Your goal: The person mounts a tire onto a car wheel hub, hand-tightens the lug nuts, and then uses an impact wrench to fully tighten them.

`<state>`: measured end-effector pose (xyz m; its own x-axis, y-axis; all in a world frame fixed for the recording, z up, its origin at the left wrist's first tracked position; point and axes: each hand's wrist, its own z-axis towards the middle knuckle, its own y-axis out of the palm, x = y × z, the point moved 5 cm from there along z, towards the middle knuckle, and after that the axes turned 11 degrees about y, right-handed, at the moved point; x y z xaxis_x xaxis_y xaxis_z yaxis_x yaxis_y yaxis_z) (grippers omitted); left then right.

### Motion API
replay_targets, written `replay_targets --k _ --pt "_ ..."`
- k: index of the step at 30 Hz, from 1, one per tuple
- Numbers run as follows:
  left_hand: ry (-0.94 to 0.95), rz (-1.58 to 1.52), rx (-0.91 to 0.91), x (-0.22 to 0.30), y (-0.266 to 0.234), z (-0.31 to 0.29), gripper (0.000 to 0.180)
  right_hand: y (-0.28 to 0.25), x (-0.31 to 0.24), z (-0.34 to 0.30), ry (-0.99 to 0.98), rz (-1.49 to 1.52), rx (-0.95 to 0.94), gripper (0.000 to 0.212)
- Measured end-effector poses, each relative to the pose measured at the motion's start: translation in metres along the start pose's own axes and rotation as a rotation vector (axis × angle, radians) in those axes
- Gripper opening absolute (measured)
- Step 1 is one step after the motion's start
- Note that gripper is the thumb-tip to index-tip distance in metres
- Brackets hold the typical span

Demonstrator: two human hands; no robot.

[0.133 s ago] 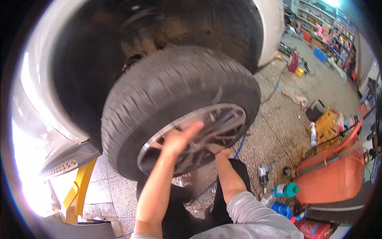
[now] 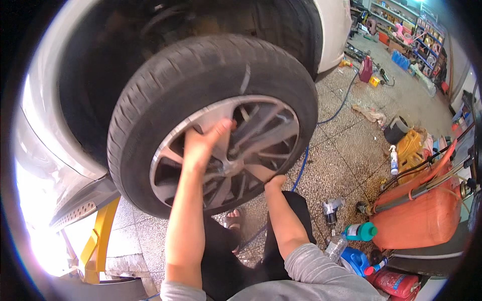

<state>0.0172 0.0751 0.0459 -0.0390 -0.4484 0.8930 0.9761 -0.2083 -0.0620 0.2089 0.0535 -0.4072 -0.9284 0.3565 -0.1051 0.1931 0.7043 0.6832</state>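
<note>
A car wheel (image 2: 211, 78), a black tyre on a grey spoked rim, fills the middle, tilted with its outer face toward me. My left hand (image 2: 202, 144) grips the rim at a gap between spokes; its thumb lies over a spoke and its other fingers are hidden. Low on the right, my right hand (image 2: 274, 182) holds the wheel's lower edge, with most of its fingers out of sight. Behind the wheel opens the dark wheel arch (image 2: 95, 95) of a light-coloured car (image 2: 55, 130). Whether the wheel touches the hub is hidden.
A yellow stand (image 2: 103, 241) is under the car at left. On the speckled floor at right are an impact wrench (image 2: 331, 211), a green bottle (image 2: 361, 231), an orange tank (image 2: 419, 215), a spray bottle (image 2: 393, 159) and a blue hose (image 2: 302, 170). Shelves line the back.
The wheel has shifted up and left in view, and its face has tipped more toward me. Both hands have moved with it, keeping their hold.
</note>
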Motion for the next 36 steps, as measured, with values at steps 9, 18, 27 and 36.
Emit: replay_targets --k 9,18,27,36 --pt "-0.005 -0.201 0.044 -0.008 -0.015 0.072 0.039 0.052 -0.003 -0.034 -0.058 -0.127 0.18 0.067" --pt "-0.07 -0.221 0.002 -0.041 -0.02 0.1 0.044 0.056 0.003 -0.015 -0.053 -0.185 0.265 0.074" --pt "-0.098 -0.211 -0.025 -0.054 -0.018 0.108 0.048 0.039 0.021 -0.006 -0.078 -0.26 0.494 0.077" --pt "-0.202 -0.064 0.153 -0.063 -0.025 0.118 0.061 0.035 0.021 -0.007 -0.037 -0.409 0.547 0.081"
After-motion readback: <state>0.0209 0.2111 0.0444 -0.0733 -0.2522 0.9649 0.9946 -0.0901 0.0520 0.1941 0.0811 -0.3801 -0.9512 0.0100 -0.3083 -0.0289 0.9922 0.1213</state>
